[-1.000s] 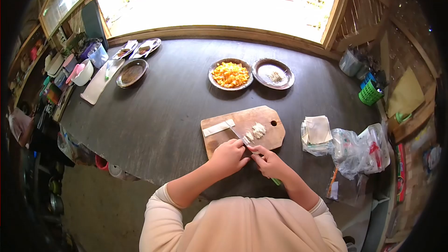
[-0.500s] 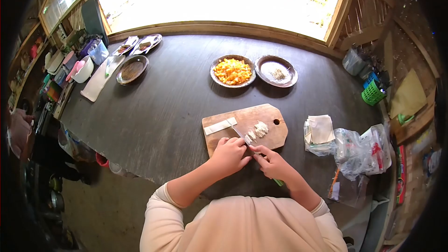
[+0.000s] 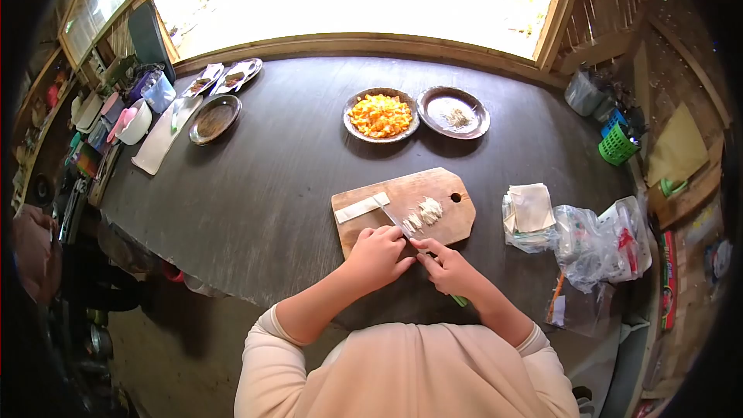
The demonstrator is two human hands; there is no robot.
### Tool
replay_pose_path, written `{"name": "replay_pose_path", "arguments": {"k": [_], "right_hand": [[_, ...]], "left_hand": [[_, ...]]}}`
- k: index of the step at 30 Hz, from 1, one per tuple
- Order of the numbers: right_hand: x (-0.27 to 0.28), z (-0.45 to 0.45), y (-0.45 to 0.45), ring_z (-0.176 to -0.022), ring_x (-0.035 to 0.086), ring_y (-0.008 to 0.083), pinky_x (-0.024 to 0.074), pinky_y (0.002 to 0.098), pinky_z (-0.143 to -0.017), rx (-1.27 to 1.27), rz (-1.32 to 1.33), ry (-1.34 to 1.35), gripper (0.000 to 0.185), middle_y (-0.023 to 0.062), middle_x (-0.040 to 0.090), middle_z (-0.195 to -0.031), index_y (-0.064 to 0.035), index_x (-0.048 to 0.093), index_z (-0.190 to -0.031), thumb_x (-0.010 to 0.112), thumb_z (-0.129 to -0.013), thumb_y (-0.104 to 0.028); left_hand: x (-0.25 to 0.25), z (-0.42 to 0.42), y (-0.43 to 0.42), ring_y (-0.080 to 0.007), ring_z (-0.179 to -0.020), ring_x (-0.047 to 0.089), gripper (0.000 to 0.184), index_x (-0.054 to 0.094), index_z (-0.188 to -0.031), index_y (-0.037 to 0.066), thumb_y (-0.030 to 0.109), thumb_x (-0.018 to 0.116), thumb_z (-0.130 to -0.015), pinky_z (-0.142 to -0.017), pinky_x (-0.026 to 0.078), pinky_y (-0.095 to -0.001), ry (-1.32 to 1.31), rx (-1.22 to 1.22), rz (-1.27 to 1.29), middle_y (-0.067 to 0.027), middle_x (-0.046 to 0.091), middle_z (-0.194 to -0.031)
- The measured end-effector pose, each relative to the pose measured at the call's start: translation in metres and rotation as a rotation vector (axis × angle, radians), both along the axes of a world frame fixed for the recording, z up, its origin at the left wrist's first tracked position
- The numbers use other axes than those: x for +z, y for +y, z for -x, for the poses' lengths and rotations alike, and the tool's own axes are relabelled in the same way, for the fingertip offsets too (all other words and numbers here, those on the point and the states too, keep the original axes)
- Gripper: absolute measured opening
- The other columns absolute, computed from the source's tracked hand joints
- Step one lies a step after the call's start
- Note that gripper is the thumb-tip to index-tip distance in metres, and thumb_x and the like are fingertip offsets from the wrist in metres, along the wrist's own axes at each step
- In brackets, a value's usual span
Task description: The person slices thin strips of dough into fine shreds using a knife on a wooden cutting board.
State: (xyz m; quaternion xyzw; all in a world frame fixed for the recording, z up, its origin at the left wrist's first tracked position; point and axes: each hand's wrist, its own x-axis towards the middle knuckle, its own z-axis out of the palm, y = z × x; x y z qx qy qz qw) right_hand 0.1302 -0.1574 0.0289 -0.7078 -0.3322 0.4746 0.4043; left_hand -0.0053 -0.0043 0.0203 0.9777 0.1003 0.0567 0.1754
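My right hand (image 3: 447, 268) is closed around a knife, whose green handle end (image 3: 460, 300) shows below the palm. The thin knife blade (image 3: 389, 215) points up and left across a wooden cutting board (image 3: 371, 190). Beside the blade, my left hand (image 3: 377, 254) has its fingers curled down onto the board; whatever is under them is hidden. Just right of the blade lie pale, thinly cut strips (image 3: 427, 210), some in a small heap and some loose. A flat white strip (image 3: 362, 207) rests at the board's left end.
Behind the board stand a plate of orange diced pieces (image 3: 381, 115) and a plate with a little shredded matter (image 3: 457, 116). A dark plate (image 3: 215, 119) sits at left. To the right are stacked pale squares (image 3: 531, 209), plastic bags (image 3: 584, 244) and a green basket (image 3: 618, 144).
The knife and both hands have shifted slightly along the board. The cut strips beside the blade look more spread out. The whole view has moved a little.
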Motion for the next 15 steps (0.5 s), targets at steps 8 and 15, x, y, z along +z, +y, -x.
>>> {"name": "replay_pose_path", "arguments": {"k": [8,15], "right_hand": [[-0.037,-0.003,0.005,-0.044,0.042,0.0063,0.0348,0.0251,-0.04,0.024,-0.368,-0.325,0.034,-0.0022,0.049,-0.059,-0.0203,0.054,-0.137,0.051,-0.103,-0.018],[-0.019,-0.003,0.001,-0.044,0.042,0.0068,0.035,0.0257,-0.041,0.051,-0.139,-0.156,0.035,-0.0011,0.049,-0.059,-0.02,0.053,-0.138,0.051,-0.103,-0.018]], "left_hand": [[0.005,0.0,-0.002,-0.0246,-0.114,0.058,0.036,0.07,-0.105,0.005,0.036,0.067,-0.088,-0.092,0.043,-0.042,0.028,-0.003,-0.022,-0.0087,0.063,-0.116],[0.0,0.001,-0.001,-0.0251,-0.114,0.058,0.037,0.069,-0.105,0.005,0.037,0.067,-0.087,-0.092,0.043,-0.0418,0.019,-0.021,-0.031,-0.0091,0.063,-0.115]]}}
